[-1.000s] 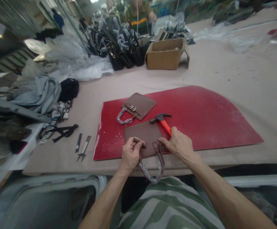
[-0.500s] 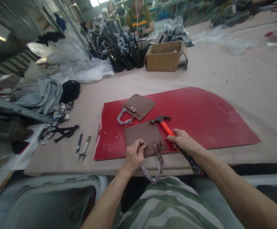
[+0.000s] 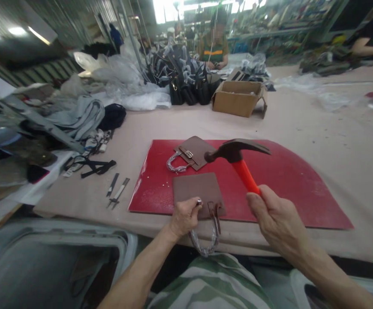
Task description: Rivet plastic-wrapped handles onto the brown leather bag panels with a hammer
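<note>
Hands apart: right hand (image 3: pixel 279 216) grips a hammer (image 3: pixel 246 168), right of centre; left hand (image 3: pixel 184 218) pinches a metal tool (image 3: pixel 199 202) over a brown panel (image 3: pixel 197 186), lower centre. Clasp (image 3: pixel 189 154) at mid-frame: too small to read.

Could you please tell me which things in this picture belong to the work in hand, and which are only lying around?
In the work:
hammer, in right hand
small metal tool, in left hand
nearer brown bag
red board underneath

Apparently lying around:
cardboard box
black bags
black strap
clear plastic
</note>
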